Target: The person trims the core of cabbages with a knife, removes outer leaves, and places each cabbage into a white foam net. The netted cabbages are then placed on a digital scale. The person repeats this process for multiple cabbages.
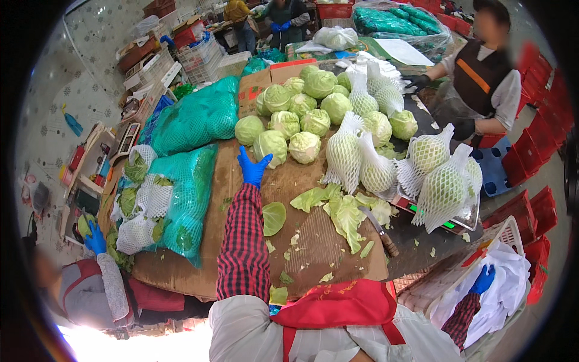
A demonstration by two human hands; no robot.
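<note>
My left hand (pixel 253 167), in a blue glove, reaches over the cardboard-covered table with thumb and fingers apart, just short of a trimmed cabbage (pixel 270 148). More bare cabbages are heaped behind it. My right hand (pixel 483 279), also blue-gloved, lies on white sheet material (pixel 502 276) in a basket at the right; whether it grips any cannot be told. Cabbages in white foam nets (pixel 344 151) stand right of the heap, and several netted ones (pixel 441 190) rest on a scale (pixel 470 216). A knife with a wooden handle (pixel 388 244) lies beside loose cabbage leaves (pixel 346 217).
Green mesh sacks (pixel 194 113) of produce line the table's left side. A co-worker at lower left holds a cabbage (pixel 85 225); another person (pixel 479 81) stands at the right. Red crates (pixel 527 158) and the white basket's rim (pixel 513 231) are on the right.
</note>
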